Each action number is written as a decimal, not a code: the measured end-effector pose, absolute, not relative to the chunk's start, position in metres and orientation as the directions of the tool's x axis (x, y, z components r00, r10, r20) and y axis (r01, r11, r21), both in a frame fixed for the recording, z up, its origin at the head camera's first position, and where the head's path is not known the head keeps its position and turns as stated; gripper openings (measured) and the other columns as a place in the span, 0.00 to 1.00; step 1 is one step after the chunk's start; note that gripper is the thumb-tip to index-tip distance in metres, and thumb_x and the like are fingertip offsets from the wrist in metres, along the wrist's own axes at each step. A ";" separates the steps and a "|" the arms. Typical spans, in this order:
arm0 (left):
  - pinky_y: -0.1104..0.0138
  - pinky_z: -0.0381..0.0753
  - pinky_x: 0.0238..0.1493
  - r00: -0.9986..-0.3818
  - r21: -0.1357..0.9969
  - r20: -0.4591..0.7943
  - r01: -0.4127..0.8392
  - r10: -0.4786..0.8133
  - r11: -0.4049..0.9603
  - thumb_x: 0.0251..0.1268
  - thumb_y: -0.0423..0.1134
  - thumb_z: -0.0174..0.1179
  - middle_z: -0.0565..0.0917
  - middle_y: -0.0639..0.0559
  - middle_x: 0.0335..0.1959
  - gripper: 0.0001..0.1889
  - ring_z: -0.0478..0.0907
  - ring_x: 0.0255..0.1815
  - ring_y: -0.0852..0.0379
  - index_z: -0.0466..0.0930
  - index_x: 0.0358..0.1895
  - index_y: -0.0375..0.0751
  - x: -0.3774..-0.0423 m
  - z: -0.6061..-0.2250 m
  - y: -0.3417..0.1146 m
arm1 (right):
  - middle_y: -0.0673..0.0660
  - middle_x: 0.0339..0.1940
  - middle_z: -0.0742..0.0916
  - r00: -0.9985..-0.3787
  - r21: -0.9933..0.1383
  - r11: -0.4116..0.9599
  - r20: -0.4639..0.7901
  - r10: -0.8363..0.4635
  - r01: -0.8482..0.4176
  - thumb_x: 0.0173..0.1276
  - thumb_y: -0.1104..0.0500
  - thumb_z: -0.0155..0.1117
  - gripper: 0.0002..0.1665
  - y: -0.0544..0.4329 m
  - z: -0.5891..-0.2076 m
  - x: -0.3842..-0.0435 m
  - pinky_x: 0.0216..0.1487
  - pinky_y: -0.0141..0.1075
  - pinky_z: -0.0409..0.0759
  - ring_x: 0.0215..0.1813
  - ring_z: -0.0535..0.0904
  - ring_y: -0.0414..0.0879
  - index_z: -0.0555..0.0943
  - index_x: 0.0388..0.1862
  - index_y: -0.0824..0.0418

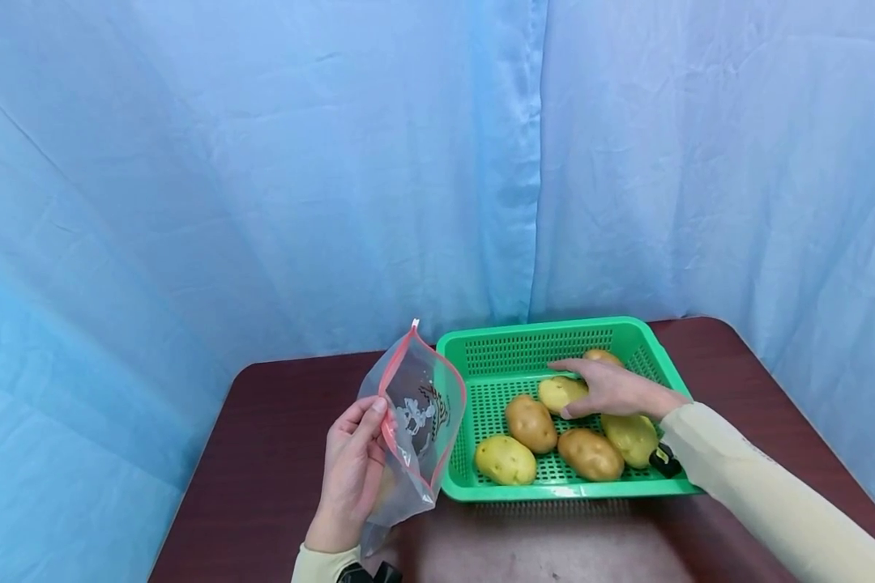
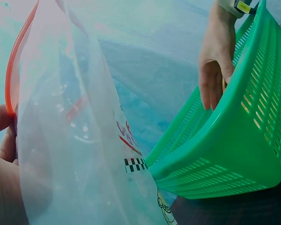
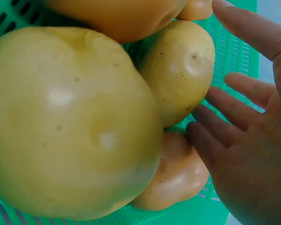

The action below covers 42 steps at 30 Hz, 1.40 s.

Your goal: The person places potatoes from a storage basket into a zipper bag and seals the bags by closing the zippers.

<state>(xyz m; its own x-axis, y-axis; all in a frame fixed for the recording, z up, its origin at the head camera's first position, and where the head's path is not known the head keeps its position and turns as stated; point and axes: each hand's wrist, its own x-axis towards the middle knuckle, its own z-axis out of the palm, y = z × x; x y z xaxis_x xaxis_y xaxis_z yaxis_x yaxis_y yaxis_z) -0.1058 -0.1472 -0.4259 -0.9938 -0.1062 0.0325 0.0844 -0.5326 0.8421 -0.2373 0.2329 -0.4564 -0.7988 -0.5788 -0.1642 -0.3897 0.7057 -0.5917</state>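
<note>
My left hand [image 1: 352, 463] pinches the red zip edge of a clear plastic zip bag [image 1: 416, 421] between thumb and fingers. The bag's mouth gapes, and a pale tan shape shows faintly through its lower part. Inside the green basket [image 1: 547, 491], my right hand [image 1: 620, 390] hovers with thumb and fingers spread about a yellow potato [image 1: 560, 394]. From the right wrist view, the fingertips come right up to that potato [image 3: 182, 70], not curled round it. A brown potato [image 1: 603, 356] lies partly hidden behind this hand.
More potatoes lie in the basket: a yellow one [image 1: 505, 460] at front left, brown ones [image 1: 531, 423] beside it, and a yellow one [image 1: 630, 440] under the right wrist. The basket stands on a dark red-brown table [image 1: 277, 453]. Blue curtains [image 1: 335, 178] hang behind.
</note>
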 end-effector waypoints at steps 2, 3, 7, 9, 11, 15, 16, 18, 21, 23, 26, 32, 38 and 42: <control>0.74 0.83 0.33 -0.994 0.842 0.033 0.083 -0.103 -0.533 0.78 0.31 0.58 0.83 0.53 0.30 0.08 0.78 0.26 0.63 0.86 0.41 0.42 -0.106 -0.426 -0.147 | 0.68 0.75 0.72 -0.803 -0.580 0.718 -0.174 -0.570 -0.384 0.64 0.47 0.78 0.51 0.234 -0.459 -0.238 0.64 0.62 0.74 0.71 0.72 0.65 0.65 0.79 0.63; 0.74 0.83 0.33 -0.994 0.842 0.032 0.082 -0.102 -0.533 0.78 0.31 0.58 0.83 0.53 0.30 0.08 0.78 0.27 0.63 0.86 0.41 0.42 -0.106 -0.426 -0.147 | 0.68 0.75 0.72 -0.804 -0.574 0.724 -0.177 -0.567 -0.384 0.64 0.47 0.78 0.51 0.234 -0.460 -0.238 0.64 0.62 0.74 0.71 0.72 0.65 0.65 0.79 0.63; 0.74 0.83 0.33 -0.995 0.842 0.029 0.078 -0.099 -0.534 0.78 0.32 0.59 0.83 0.53 0.30 0.06 0.78 0.27 0.63 0.86 0.42 0.42 -0.106 -0.426 -0.147 | 0.68 0.74 0.74 -0.801 -0.532 0.741 -0.179 -0.571 -0.410 0.61 0.48 0.80 0.53 0.233 -0.464 -0.239 0.64 0.61 0.75 0.71 0.72 0.64 0.65 0.79 0.64; 0.74 0.83 0.33 -0.995 0.841 0.030 0.079 -0.099 -0.536 0.78 0.32 0.59 0.83 0.53 0.30 0.06 0.78 0.27 0.63 0.86 0.42 0.41 -0.105 -0.426 -0.147 | 0.68 0.73 0.75 -0.793 -0.505 0.741 -0.166 -0.586 -0.442 0.60 0.50 0.80 0.53 0.232 -0.466 -0.239 0.64 0.60 0.75 0.70 0.73 0.65 0.66 0.78 0.66; 0.74 0.83 0.33 -0.995 0.840 0.032 0.081 -0.099 -0.536 0.78 0.32 0.59 0.83 0.53 0.30 0.06 0.78 0.27 0.63 0.86 0.42 0.41 -0.105 -0.426 -0.147 | 0.68 0.71 0.76 -0.785 -0.483 0.737 -0.149 -0.601 -0.473 0.60 0.53 0.80 0.50 0.230 -0.468 -0.240 0.62 0.59 0.76 0.69 0.74 0.65 0.67 0.77 0.67; 0.74 0.83 0.33 -0.994 0.840 0.032 0.082 -0.102 -0.536 0.78 0.31 0.58 0.83 0.53 0.30 0.07 0.79 0.27 0.63 0.86 0.41 0.41 -0.106 -0.426 -0.147 | 0.68 0.68 0.79 -0.777 -0.457 0.726 -0.112 -0.620 -0.514 0.60 0.58 0.79 0.45 0.229 -0.470 -0.240 0.60 0.58 0.78 0.66 0.76 0.64 0.71 0.74 0.68; 0.74 0.83 0.33 -0.994 0.841 0.031 0.081 -0.101 -0.535 0.78 0.32 0.58 0.83 0.53 0.30 0.07 0.79 0.27 0.63 0.86 0.41 0.41 -0.106 -0.426 -0.147 | 0.68 0.68 0.79 -0.778 -0.455 0.726 -0.107 -0.619 -0.515 0.60 0.58 0.79 0.44 0.229 -0.470 -0.241 0.60 0.57 0.78 0.66 0.77 0.64 0.72 0.73 0.67; 0.74 0.83 0.33 -0.995 0.840 0.029 0.078 -0.099 -0.536 0.78 0.32 0.59 0.83 0.52 0.30 0.06 0.79 0.27 0.62 0.85 0.42 0.41 -0.106 -0.426 -0.147 | 0.67 0.67 0.80 -0.782 -0.459 0.727 -0.102 -0.614 -0.511 0.60 0.59 0.79 0.43 0.229 -0.467 -0.240 0.58 0.56 0.79 0.64 0.78 0.63 0.73 0.72 0.67; 0.74 0.82 0.32 -0.995 0.840 0.026 0.073 -0.096 -0.538 0.78 0.32 0.59 0.83 0.53 0.30 0.06 0.79 0.27 0.63 0.85 0.42 0.41 -0.107 -0.426 -0.145 | 0.66 0.66 0.81 -0.799 -0.476 0.732 -0.095 -0.594 -0.488 0.60 0.58 0.80 0.43 0.232 -0.460 -0.239 0.54 0.52 0.80 0.61 0.79 0.59 0.74 0.72 0.66; 0.74 0.82 0.32 -0.995 0.839 0.021 0.070 -0.096 -0.539 0.78 0.32 0.59 0.83 0.53 0.30 0.06 0.79 0.27 0.63 0.85 0.42 0.41 -0.107 -0.426 -0.145 | 0.65 0.65 0.81 -0.806 -0.492 0.726 -0.079 -0.586 -0.480 0.60 0.57 0.80 0.43 0.234 -0.454 -0.237 0.51 0.51 0.80 0.58 0.79 0.57 0.74 0.72 0.66; 0.74 0.83 0.32 -0.995 0.840 0.015 0.067 -0.101 -0.538 0.78 0.32 0.59 0.83 0.53 0.30 0.06 0.79 0.27 0.63 0.85 0.41 0.41 -0.106 -0.426 -0.144 | 0.62 0.65 0.82 -0.823 -0.509 0.723 -0.048 -0.566 -0.467 0.61 0.55 0.80 0.42 0.236 -0.444 -0.233 0.49 0.49 0.80 0.56 0.79 0.54 0.74 0.72 0.63; 0.74 0.83 0.33 -0.993 0.842 0.008 0.069 -0.115 -0.535 0.77 0.32 0.59 0.83 0.53 0.29 0.06 0.79 0.26 0.63 0.85 0.41 0.42 -0.106 -0.425 -0.143 | 0.59 0.67 0.81 -0.844 -0.555 0.698 0.014 -0.536 -0.452 0.63 0.52 0.79 0.43 0.238 -0.424 -0.224 0.53 0.49 0.80 0.58 0.79 0.52 0.73 0.75 0.57; 0.73 0.83 0.33 -0.992 0.837 0.004 0.072 -0.125 -0.543 0.77 0.31 0.59 0.83 0.53 0.29 0.06 0.79 0.26 0.62 0.85 0.41 0.41 -0.107 -0.424 -0.142 | 0.58 0.67 0.81 -0.851 -0.577 0.670 0.085 -0.519 -0.467 0.63 0.48 0.80 0.44 0.237 -0.410 -0.218 0.55 0.51 0.81 0.59 0.80 0.52 0.73 0.75 0.56; 0.73 0.83 0.33 -0.992 0.839 0.007 0.075 -0.127 -0.539 0.77 0.31 0.59 0.83 0.53 0.29 0.06 0.78 0.26 0.62 0.85 0.41 0.41 -0.108 -0.423 -0.142 | 0.58 0.67 0.81 -0.844 -0.603 0.634 0.131 -0.519 -0.484 0.64 0.46 0.79 0.45 0.236 -0.401 -0.209 0.57 0.55 0.81 0.62 0.80 0.53 0.72 0.76 0.57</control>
<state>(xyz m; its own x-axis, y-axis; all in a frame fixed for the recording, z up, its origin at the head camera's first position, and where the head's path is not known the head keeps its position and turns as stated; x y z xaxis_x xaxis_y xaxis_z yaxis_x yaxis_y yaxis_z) -0.1075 -0.1419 -0.4233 -0.9918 -0.1274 0.0067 0.0750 -0.5392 0.8388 -0.2095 0.2357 -0.4011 -0.8443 -0.5195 0.1312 -0.4840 0.6344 -0.6027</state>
